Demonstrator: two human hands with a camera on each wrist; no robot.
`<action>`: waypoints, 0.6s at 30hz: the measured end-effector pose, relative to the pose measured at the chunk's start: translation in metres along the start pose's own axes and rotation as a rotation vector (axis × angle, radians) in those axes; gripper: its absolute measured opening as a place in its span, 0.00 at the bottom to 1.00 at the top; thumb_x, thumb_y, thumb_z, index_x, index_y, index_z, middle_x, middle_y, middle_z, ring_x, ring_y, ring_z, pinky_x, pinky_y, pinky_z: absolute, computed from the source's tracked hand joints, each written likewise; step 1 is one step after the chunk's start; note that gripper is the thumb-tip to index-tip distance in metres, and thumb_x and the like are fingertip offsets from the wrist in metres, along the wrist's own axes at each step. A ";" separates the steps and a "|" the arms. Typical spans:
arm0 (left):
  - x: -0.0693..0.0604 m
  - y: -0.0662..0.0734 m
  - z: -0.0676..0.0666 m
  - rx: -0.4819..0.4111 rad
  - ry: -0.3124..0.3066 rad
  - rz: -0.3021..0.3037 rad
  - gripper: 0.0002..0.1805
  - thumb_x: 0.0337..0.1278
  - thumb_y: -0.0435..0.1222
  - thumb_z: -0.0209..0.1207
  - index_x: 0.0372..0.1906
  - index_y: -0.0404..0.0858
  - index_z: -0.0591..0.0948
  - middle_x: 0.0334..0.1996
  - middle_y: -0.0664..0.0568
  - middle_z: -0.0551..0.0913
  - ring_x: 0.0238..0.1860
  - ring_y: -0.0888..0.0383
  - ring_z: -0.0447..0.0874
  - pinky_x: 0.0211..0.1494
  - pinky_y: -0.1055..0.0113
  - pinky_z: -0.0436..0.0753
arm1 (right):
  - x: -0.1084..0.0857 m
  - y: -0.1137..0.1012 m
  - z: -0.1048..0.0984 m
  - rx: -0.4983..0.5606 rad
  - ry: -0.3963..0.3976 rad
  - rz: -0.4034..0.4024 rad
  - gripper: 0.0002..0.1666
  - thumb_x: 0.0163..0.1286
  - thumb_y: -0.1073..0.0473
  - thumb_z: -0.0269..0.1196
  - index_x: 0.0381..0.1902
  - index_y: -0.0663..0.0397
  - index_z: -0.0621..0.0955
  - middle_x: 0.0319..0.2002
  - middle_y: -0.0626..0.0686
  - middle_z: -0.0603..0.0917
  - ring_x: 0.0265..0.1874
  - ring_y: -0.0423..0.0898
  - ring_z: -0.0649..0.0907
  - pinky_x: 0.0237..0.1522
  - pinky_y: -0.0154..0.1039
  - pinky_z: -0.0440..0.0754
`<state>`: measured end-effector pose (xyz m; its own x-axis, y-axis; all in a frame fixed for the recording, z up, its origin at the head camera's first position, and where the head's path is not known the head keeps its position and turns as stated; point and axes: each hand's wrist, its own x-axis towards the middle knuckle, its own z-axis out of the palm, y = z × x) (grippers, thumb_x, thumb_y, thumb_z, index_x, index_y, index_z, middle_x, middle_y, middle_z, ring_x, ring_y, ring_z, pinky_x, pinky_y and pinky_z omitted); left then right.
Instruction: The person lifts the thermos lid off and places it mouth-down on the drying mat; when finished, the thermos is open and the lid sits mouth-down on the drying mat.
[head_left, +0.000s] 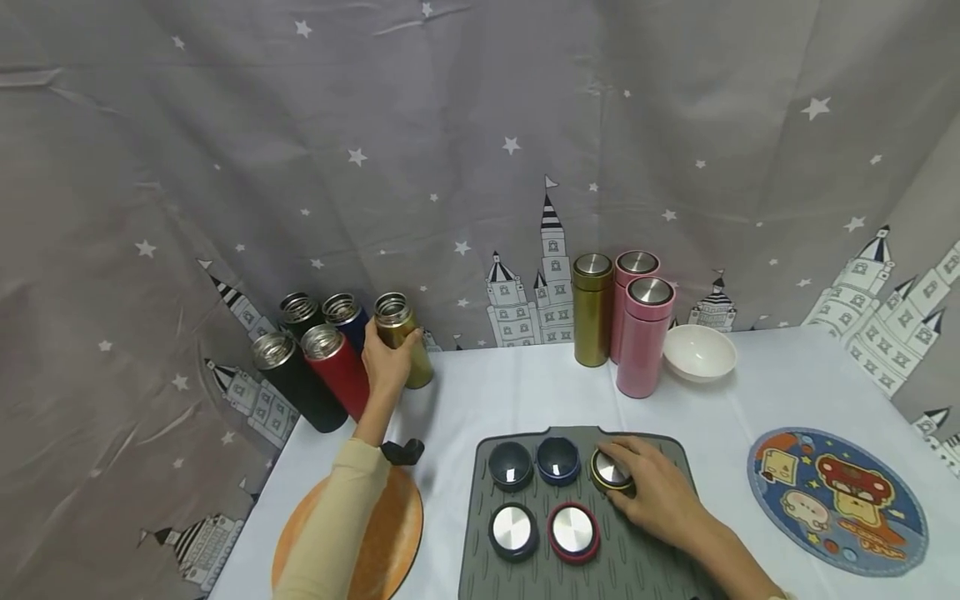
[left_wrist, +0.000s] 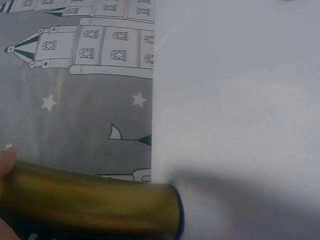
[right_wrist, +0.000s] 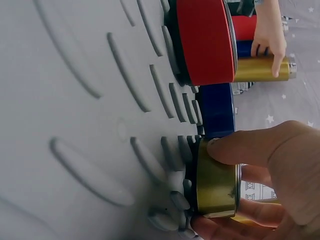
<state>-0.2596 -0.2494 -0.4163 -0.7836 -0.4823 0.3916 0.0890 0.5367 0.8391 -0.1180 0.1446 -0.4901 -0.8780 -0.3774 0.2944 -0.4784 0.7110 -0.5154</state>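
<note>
My left hand (head_left: pixel 388 360) grips an uncapped gold thermos bottle (head_left: pixel 419 369) near its top, at the back left of the table. In the left wrist view the bottle's gold side (left_wrist: pixel 100 205) runs along the bottom edge. Right beside it stand a red bottle (head_left: pixel 345 375), a blue one (head_left: pixel 352 321) and two black ones (head_left: pixel 303 387), all without lids. My right hand (head_left: pixel 656 492) pinches a gold bottle lid (right_wrist: pixel 217 185) between thumb and fingers on the grey ribbed mat (head_left: pixel 600 575). Next to it sit a blue lid (head_left: pixel 558 460), a red lid (head_left: pixel 573 533) and two black lids (head_left: pixel 513 532).
Capped bottles, one gold (head_left: pixel 592 317) and two pink (head_left: pixel 643 350), stand at the back beside a white bowl (head_left: pixel 699 353). A round orange mat (head_left: pixel 393 533) lies under my left forearm. On the right is a blue cartoon placemat (head_left: pixel 838 502). A grey curtain (head_left: pixel 450 108) hangs behind the table.
</note>
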 end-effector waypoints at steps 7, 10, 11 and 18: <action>0.010 0.002 0.000 -0.007 -0.009 -0.040 0.39 0.56 0.40 0.71 0.69 0.34 0.67 0.59 0.38 0.77 0.61 0.42 0.74 0.65 0.49 0.70 | 0.002 -0.001 0.001 0.004 -0.011 0.007 0.38 0.49 0.64 0.78 0.60 0.59 0.81 0.55 0.55 0.80 0.54 0.54 0.81 0.53 0.56 0.79; 0.011 0.001 -0.001 -0.019 0.009 -0.078 0.38 0.57 0.40 0.69 0.69 0.34 0.66 0.59 0.38 0.77 0.61 0.42 0.74 0.66 0.50 0.69 | 0.002 -0.001 0.001 0.001 -0.023 0.013 0.38 0.50 0.63 0.78 0.61 0.58 0.80 0.55 0.54 0.80 0.54 0.54 0.81 0.54 0.55 0.79; 0.012 0.000 0.000 -0.024 0.014 -0.089 0.38 0.57 0.40 0.69 0.69 0.35 0.66 0.59 0.38 0.77 0.60 0.42 0.74 0.66 0.50 0.70 | 0.002 -0.001 0.001 -0.001 -0.024 0.016 0.38 0.50 0.63 0.78 0.61 0.57 0.80 0.56 0.54 0.80 0.54 0.54 0.80 0.54 0.55 0.79; 0.010 0.002 0.005 -0.041 0.006 -0.110 0.38 0.57 0.42 0.70 0.69 0.34 0.66 0.59 0.38 0.76 0.60 0.42 0.75 0.66 0.50 0.70 | 0.001 0.001 0.000 0.008 -0.016 0.015 0.37 0.50 0.63 0.78 0.61 0.57 0.81 0.55 0.53 0.80 0.53 0.53 0.81 0.53 0.54 0.80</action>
<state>-0.2705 -0.2496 -0.4121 -0.7863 -0.5410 0.2984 0.0278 0.4515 0.8918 -0.1197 0.1448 -0.4904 -0.8851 -0.3765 0.2737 -0.4655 0.7119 -0.5259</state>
